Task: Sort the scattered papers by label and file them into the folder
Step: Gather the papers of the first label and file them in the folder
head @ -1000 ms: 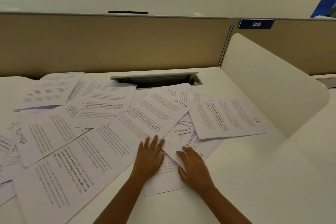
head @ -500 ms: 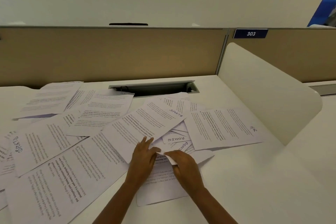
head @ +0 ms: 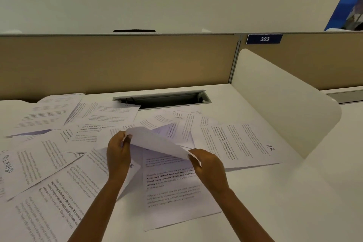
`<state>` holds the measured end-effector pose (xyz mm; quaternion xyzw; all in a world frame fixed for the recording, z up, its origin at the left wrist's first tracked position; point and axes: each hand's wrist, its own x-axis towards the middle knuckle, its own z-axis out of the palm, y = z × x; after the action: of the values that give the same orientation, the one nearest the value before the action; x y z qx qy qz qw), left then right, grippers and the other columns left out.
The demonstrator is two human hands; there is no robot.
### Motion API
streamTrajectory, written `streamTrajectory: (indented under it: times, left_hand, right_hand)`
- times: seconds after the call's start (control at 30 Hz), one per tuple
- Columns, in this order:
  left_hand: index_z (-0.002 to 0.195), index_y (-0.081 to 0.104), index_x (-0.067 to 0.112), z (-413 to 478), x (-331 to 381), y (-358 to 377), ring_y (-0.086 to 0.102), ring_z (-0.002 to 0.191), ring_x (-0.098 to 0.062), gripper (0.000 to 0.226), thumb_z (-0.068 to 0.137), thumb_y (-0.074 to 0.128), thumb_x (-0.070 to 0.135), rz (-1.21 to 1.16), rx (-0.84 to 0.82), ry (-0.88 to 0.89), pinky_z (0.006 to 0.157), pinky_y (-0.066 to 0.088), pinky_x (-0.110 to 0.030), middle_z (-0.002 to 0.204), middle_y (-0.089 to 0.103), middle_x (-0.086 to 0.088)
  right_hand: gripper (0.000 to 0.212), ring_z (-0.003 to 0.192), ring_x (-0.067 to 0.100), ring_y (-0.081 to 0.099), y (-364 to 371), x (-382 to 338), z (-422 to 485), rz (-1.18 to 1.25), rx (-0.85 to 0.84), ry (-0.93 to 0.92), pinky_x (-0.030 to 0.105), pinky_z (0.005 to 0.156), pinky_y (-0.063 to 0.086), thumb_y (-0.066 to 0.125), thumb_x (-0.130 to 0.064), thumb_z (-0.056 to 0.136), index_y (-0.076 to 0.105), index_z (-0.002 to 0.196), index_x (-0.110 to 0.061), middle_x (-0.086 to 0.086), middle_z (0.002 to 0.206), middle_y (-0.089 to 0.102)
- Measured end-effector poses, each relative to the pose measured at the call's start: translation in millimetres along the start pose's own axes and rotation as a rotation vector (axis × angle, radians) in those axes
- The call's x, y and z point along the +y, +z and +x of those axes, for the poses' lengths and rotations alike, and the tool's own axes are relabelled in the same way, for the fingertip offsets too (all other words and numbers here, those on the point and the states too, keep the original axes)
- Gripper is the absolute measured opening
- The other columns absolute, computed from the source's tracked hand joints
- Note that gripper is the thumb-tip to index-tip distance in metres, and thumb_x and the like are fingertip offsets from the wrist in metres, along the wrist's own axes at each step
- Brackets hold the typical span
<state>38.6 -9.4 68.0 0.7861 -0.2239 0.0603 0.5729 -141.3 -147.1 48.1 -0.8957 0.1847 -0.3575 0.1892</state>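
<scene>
I hold one sheet of paper (head: 157,141) lifted off the desk (head: 284,202), between my two hands. My left hand (head: 117,155) grips its far left corner, fingers curled round the edge, and my right hand (head: 208,165) pinches its near right corner. The sheet sags and curves between them, its blank white back turned up toward me (whatever label it carries, I cannot see it from here).

Directly below it, flat on the desk near the front edge, lies a printed page (head: 174,188) with bold lines of text, partly under my right wrist. Left of my left arm a large page (head: 59,202) lies slanted toward the front left corner, and beside it, at the left edge, a sheet hand-lettered "SPORTS" (head: 29,165). To the right of my right hand, well clear of the lifted sheet, a page marked "HR" (head: 241,145) rests beside the white rounded divider (head: 284,100). More printed pages (head: 78,116) overlap across the back left of the desk, one of them reaching the lip of the cable slot (head: 167,98) at the back edge.
</scene>
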Motion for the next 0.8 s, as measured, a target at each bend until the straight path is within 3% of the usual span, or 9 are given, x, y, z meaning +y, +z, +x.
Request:
streamTrajectory:
  times: [0.1,0.2,0.27,0.33,0.4,0.5,0.6,0.7,0.8]
  left_hand:
    - [0.117,0.052,0.000,4.5,-7.9,4.8,0.045,0.121,-0.041,0.029,0.092,0.050,0.015,0.076,0.089,-0.038,0.099,0.040,-0.058,0.125,0.053,-0.023]
    - [0.144,0.020,0.012,-7.1,-7.2,14.9,0.025,0.137,-0.037,0.068,0.088,0.057,0.019,0.072,0.062,-0.087,0.108,0.028,-0.058,0.148,0.027,-0.018]
    - [0.144,-0.009,0.023,-25.4,-3.3,22.5,0.008,0.143,-0.031,0.084,0.089,0.051,0.039,0.076,-0.006,-0.054,0.113,0.018,-0.056,0.156,0.002,-0.009]
    - [0.137,-0.023,0.043,-45.1,-2.5,28.3,0.003,0.144,-0.025,0.082,0.081,0.030,0.071,0.053,-0.097,0.063,0.114,0.014,-0.055,0.155,-0.009,0.005]
    - [0.135,-0.021,0.052,-57.2,-6.9,31.2,0.005,0.144,-0.024,0.077,0.076,0.021,0.080,0.067,-0.188,0.204,0.113,0.014,-0.054,0.153,-0.007,0.008]
    - [0.144,-0.010,0.036,-64.7,-11.3,31.7,0.011,0.143,-0.025,0.086,0.079,0.033,0.074,0.185,-0.234,0.386,0.109,0.018,-0.052,0.155,0.009,-0.007]
    - [0.142,-0.007,0.037,-61.0,-10.3,29.0,0.014,0.141,-0.023,0.082,0.082,0.044,0.061,0.181,-0.139,0.268,0.110,0.022,-0.054,0.154,0.011,-0.008]
    - [0.141,-0.002,0.043,-51.3,-8.5,20.9,0.031,0.136,-0.031,0.066,0.091,0.041,0.039,0.146,0.011,0.190,0.099,0.039,-0.059,0.152,0.023,-0.012]
    - [0.140,0.029,0.016,-40.6,1.9,7.6,0.059,0.108,-0.023,0.055,0.089,0.042,0.031,-0.023,0.104,0.096,0.080,0.055,-0.024,0.135,0.048,-0.018]
  right_hand:
    - [0.057,0.074,0.015,0.070,2.5,-9.5,-0.8,0.126,-0.040,0.086,-0.005,0.066,0.039,0.035,-0.058,0.087,0.069,0.098,-0.013,0.001,0.090,0.074]
    - [0.047,0.079,0.018,0.070,8.1,-28.7,6.2,0.238,-0.100,0.175,0.012,0.068,0.054,0.045,-0.047,0.086,0.065,0.109,-0.011,0.004,0.100,0.071]
    - [0.039,0.077,0.018,0.070,11.0,-42.8,15.0,0.283,-0.095,0.170,0.013,0.066,0.054,0.049,-0.038,0.088,0.063,0.111,-0.009,0.006,0.102,0.070]
    - [0.029,0.073,0.019,0.070,13.0,-57.8,25.0,0.350,-0.089,0.159,0.013,0.062,0.054,0.053,-0.027,0.091,0.063,0.107,-0.005,0.009,0.102,0.070]
    - [0.027,0.078,0.020,0.070,15.5,-70.5,34.4,0.430,-0.074,0.175,0.013,0.063,0.054,0.053,-0.022,0.092,0.062,0.107,-0.003,0.010,0.103,0.069]
    - [0.025,0.076,0.016,0.067,16.1,-84.0,48.3,0.553,-0.047,0.243,0.008,0.065,0.051,0.054,-0.021,0.091,0.063,0.107,-0.004,0.011,0.101,0.070]
    - [0.021,0.066,0.007,0.065,15.5,-88.2,56.9,0.693,-0.140,0.232,0.012,0.066,0.053,0.053,-0.018,0.091,0.063,0.104,-0.004,0.012,0.098,0.069]
    - [0.026,0.070,-0.003,0.064,13.9,-87.1,57.2,0.756,-0.277,0.146,0.012,0.067,0.053,0.048,-0.021,0.093,0.063,0.108,-0.006,0.002,0.096,0.068]
    - [0.036,0.082,0.000,0.062,15.5,-71.4,49.1,0.624,-0.268,0.142,0.010,0.069,0.050,0.044,-0.034,0.088,0.064,0.107,-0.011,0.004,0.101,0.070]
